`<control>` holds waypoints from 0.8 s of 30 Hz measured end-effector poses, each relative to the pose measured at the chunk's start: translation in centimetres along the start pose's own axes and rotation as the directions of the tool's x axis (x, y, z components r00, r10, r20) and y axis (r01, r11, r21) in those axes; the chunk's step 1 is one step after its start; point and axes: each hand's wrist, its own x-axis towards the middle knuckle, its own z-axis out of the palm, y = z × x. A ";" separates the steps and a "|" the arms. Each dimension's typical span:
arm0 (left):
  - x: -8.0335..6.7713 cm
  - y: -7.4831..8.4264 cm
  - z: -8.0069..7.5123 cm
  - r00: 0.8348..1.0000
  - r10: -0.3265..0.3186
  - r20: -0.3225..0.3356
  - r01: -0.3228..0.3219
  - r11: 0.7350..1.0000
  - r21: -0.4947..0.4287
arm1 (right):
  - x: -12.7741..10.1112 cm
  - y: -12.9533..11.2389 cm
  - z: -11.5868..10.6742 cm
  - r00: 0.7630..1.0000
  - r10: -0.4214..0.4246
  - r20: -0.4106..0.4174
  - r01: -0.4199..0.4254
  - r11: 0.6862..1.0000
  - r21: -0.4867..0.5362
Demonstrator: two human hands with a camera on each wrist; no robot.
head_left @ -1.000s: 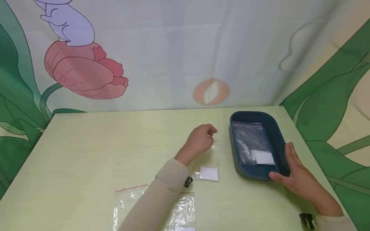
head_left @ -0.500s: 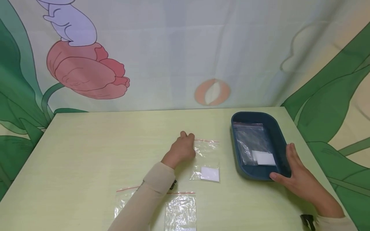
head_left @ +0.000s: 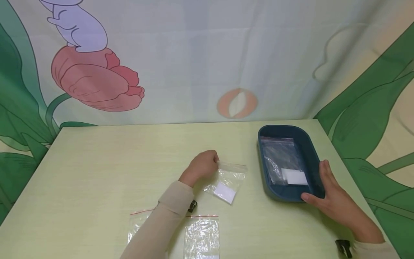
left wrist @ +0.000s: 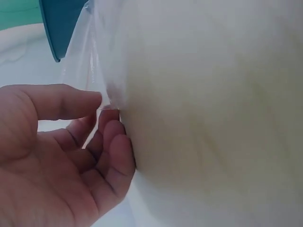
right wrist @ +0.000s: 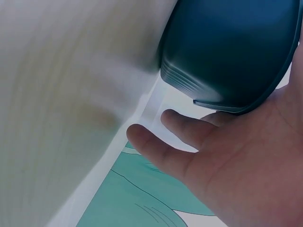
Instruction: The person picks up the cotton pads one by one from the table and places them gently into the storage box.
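Left hand [head_left: 203,166] pinching a clear zip bag [head_left: 231,175] by its top corner, left of the dark blue tray [head_left: 306,153].

The left wrist view shows what the head view hides: thumb and fingertips meeting on the film; the right wrist view shows the right hand [head_left: 337,203] with fingers extended, the tray's rim against the palm. Half a second ago the bag lay flat on the worktop [head_left: 129,162]; now it tilts, its white slip [head_left: 224,192] swung leftward. Its zip end points away from the person, its long axis slanting from far right to near left.
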 end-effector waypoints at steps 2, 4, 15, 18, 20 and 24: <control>0.2 -0.3 0.0 1.000 0.001 -0.007 -0.001 0.999 -0.049 | 0.0 0.0 0.0 1.000 0.000 0.001 0.000 1.000 0.001; 0.3 -0.6 0.0 1.000 0.002 -0.013 -0.003 0.994 -0.113 | 0.0 0.0 0.0 1.000 0.001 0.001 -0.001 1.000 0.003; 0.7 -1.1 0.0 0.993 0.001 -0.119 -0.038 0.951 -0.308 | 0.0 0.0 0.1 1.000 0.003 0.005 -0.003 1.000 0.009; 0.6 -1.1 -0.2 0.991 -0.004 -0.136 -0.044 0.936 -0.349 | 0.0 0.0 0.1 1.000 0.003 0.005 -0.003 1.000 0.012; 0.6 -1.2 -0.3 0.991 -0.007 -0.132 -0.046 0.916 -0.398 | 0.0 0.0 0.1 1.000 0.003 0.004 -0.003 1.000 0.009; 0.6 -1.4 -0.6 0.989 0.006 -0.147 -0.074 0.883 -0.463 | 0.0 0.0 0.1 1.000 0.003 0.006 -0.003 1.000 0.011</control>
